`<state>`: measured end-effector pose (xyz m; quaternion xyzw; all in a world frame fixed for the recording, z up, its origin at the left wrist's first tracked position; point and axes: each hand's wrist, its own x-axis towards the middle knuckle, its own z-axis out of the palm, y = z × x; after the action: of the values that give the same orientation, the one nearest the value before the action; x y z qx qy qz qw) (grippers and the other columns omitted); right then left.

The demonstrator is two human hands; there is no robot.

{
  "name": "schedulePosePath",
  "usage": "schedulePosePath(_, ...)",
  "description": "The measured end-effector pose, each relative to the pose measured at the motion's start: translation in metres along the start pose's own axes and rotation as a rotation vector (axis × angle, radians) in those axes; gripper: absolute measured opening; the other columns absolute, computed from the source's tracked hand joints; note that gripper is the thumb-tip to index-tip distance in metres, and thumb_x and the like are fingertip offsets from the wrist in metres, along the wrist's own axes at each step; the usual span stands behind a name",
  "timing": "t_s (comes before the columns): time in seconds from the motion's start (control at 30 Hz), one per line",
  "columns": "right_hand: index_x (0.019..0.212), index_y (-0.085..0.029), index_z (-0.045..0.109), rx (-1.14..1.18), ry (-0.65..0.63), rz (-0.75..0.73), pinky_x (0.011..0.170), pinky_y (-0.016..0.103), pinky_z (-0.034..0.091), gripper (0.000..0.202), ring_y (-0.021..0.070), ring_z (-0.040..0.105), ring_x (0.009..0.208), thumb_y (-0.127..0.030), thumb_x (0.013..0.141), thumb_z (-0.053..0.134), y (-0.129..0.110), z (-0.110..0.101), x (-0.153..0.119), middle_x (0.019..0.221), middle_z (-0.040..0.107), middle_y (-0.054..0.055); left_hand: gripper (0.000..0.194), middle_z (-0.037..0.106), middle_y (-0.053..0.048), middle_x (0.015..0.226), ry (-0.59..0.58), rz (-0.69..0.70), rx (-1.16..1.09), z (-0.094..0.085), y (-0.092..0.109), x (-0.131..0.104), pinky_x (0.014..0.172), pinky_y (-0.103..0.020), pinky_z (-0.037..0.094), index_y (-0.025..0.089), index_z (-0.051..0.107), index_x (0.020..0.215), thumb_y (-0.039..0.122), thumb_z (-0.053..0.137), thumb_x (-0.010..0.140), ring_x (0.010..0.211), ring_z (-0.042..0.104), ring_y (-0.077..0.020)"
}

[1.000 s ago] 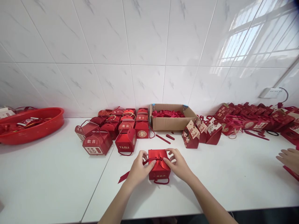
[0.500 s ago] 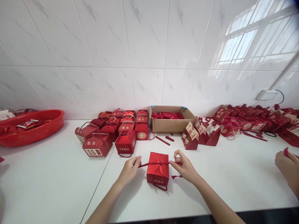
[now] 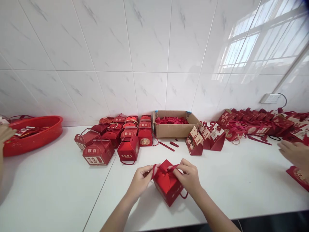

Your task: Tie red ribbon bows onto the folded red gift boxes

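A glossy red box [image 3: 168, 185] stands at the front middle of the table, turned at an angle, with a cord loop at its right side. A dark red ribbon [image 3: 172, 168] crosses its top. My left hand [image 3: 141, 179] pinches the ribbon at the box's upper left edge. On the other side, my right hand [image 3: 189, 176] has thumb and fingers closed on the ribbon, close above the top flaps. Both hands are very near the box.
Behind are rows of red boxes [image 3: 128, 149], a cardboard box [image 3: 173, 130] of ribbons, and patterned boxes [image 3: 194, 143]. A red basin [image 3: 36, 140] stands left. Another person's hand [image 3: 293, 154] is at the right, near more red boxes [image 3: 263, 125].
The red box has turned at an angle. Both hands have moved inward to its top, drawing the ribbon ends close. The other person's hand at the right has shifted, and a tan shape has appeared at the left edge.
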<state>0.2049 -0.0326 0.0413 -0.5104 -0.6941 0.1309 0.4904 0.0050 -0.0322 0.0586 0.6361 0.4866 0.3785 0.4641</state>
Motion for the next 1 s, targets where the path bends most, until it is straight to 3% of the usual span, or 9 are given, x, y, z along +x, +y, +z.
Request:
schedulePosePath(0.1, 0.056, -0.020, 0.066, 0.096, -0.222, 0.069, 0.050, 0.024, 0.033, 0.024, 0.0110, 0.040, 0.053, -0.029, 0.078, 0.061, -0.010, 0.000, 0.003, 0.059, 0.040, -0.002, 0.027, 0.053, -0.003, 0.078, 0.125, 0.180, 0.247, 0.020, 0.002, -0.010, 0.062, -0.027, 0.047, 0.021, 0.070, 0.096, 0.034, 0.048, 0.088, 0.068, 0.053, -0.0152)
schedulePosePath(0.23, 0.053, -0.018, 0.056, 0.110, -0.384, 0.118, 0.053, 0.023, 0.033, 0.024, 0.0107, 0.041, 0.057, -0.025, 0.076, 0.062, -0.018, 0.000, 0.004, 0.064, 0.043, -0.002, 0.028, 0.056, -0.007, 0.096, 0.160, 0.341, 0.457, 0.034, -0.002, -0.017, 0.066, -0.028, 0.050, 0.023, 0.067, 0.100, 0.016, 0.044, 0.085, 0.073, 0.058, -0.0153)
schedulePosePath(0.33, 0.055, -0.018, 0.049, 0.133, -0.445, 0.143, 0.054, 0.023, 0.033, 0.019, 0.0104, 0.044, 0.059, -0.015, 0.072, 0.057, -0.020, -0.001, 0.004, 0.066, 0.044, -0.003, 0.033, 0.053, -0.010, 0.110, 0.138, 0.433, 0.471, 0.034, -0.009, -0.018, 0.065, -0.028, 0.052, 0.023, 0.066, 0.105, 0.012, 0.041, 0.086, 0.070, 0.057, -0.0134)
schedulePosePath(0.47, 0.056, -0.018, 0.043, 0.144, -0.509, 0.172, 0.054, 0.022, 0.033, 0.016, 0.0096, 0.043, 0.058, -0.010, 0.065, 0.053, -0.021, -0.006, 0.004, 0.067, 0.043, -0.004, 0.034, 0.051, -0.010, 0.117, 0.011, 0.523, 0.491, 0.023, -0.011, -0.017, 0.064, -0.028, 0.051, 0.025, 0.068, 0.103, 0.014, 0.038, 0.090, 0.068, 0.055, -0.0118)
schedulePosePath(0.57, 0.056, -0.019, 0.040, 0.123, -0.559, 0.158, 0.053, 0.021, 0.032, 0.017, 0.0095, 0.042, 0.058, -0.010, 0.064, 0.053, -0.020, -0.008, 0.004, 0.067, 0.043, -0.004, 0.033, 0.053, -0.009, 0.112, -0.067, 0.526, 0.499, 0.016, -0.004, -0.015, 0.062, -0.028, 0.050, 0.026, 0.070, 0.100, 0.016, 0.039, 0.091, 0.066, 0.054, -0.0111)
schedulePosePath(0.77, 0.061, -0.018, 0.049, 0.123, -0.593, 0.150, 0.055, 0.021, 0.034, 0.009, 0.0095, 0.045, 0.060, -0.011, 0.065, 0.053, -0.019, -0.010, 0.005, 0.074, 0.048, -0.002, 0.022, 0.057, -0.007, 0.101, -0.047, 0.499, 0.470, 0.014, 0.004, -0.009, 0.067, -0.027, 0.050, 0.022, 0.067, 0.083, 0.017, 0.046, 0.088, 0.071, 0.059, -0.0132)
schedulePosePath(1.0, 0.056, -0.018, 0.043, 0.084, -0.540, 0.201, 0.057, 0.023, 0.033, 0.014, 0.0103, 0.042, 0.061, -0.008, 0.064, 0.049, -0.008, -0.022, 0.005, 0.071, 0.046, -0.002, 0.024, 0.055, -0.005, 0.099, 0.105, 0.363, 0.610, -0.012, -0.012, -0.014, 0.059, -0.025, 0.046, 0.021, 0.060, 0.085, 0.023, 0.038, 0.092, 0.056, 0.054, -0.0094)
